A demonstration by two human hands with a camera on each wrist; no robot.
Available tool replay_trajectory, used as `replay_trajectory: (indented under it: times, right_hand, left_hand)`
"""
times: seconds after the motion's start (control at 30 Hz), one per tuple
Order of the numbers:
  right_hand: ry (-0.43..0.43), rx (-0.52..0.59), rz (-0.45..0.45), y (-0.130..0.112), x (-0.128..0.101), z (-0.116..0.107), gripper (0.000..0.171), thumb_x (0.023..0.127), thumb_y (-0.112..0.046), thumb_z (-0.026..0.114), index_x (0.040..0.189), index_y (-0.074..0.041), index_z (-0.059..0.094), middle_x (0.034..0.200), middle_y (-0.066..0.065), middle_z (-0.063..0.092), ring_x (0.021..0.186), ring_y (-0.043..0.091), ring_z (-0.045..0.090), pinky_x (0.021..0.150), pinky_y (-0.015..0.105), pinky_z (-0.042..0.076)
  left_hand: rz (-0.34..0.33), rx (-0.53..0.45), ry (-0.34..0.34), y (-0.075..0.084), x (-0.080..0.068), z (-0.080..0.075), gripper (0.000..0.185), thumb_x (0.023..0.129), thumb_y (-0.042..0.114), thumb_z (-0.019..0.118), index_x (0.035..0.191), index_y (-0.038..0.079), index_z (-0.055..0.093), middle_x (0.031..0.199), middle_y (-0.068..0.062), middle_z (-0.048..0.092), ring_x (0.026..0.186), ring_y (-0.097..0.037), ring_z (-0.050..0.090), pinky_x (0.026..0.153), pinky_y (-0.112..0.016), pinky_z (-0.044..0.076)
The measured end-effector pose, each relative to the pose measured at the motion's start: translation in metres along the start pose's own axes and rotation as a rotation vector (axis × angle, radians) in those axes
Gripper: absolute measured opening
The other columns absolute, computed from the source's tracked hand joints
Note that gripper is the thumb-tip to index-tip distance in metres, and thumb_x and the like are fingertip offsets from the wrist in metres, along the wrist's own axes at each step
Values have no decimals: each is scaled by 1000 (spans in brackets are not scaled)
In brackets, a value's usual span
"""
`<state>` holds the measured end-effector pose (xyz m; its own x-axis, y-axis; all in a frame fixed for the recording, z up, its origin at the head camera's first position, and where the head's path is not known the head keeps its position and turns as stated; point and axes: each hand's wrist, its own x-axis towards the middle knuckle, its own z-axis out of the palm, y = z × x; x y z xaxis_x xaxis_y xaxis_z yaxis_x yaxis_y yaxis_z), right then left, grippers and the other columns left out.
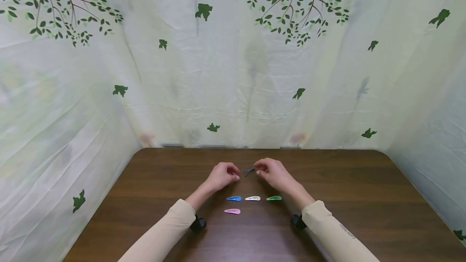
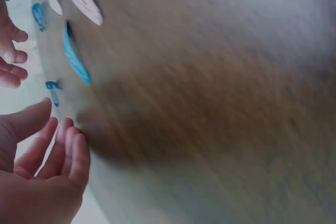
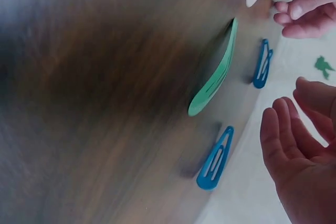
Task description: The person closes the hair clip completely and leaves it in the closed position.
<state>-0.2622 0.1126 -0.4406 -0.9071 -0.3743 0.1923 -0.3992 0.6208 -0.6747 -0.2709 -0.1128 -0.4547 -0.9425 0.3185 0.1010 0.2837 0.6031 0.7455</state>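
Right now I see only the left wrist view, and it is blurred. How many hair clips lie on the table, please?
Observer: The head view shows five on the table.
Operator: Where is the green clip?
Observer: It ends a row of three, to the right of the white clip and the blue clip.
Operator: Does the right hand hold something?
Observer: No. The right wrist view shows its fingers relaxed and empty. A dark blue clip lies between it and the left hand.
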Motion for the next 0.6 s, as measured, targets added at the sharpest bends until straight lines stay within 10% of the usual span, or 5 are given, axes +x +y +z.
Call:
replay_trajectory:
  times: [0.6]
  right_hand:
    - [-144,-46,-15,22,30,5,22,87,-2,71,109,-7,72,92,2,69,82,13,61,81,37,49]
  left_hand:
    - [3,-114,-52,-18,20,5,13,83,0,74,96,-2,71,77,-1,62,71,-11,55,66,-23,46]
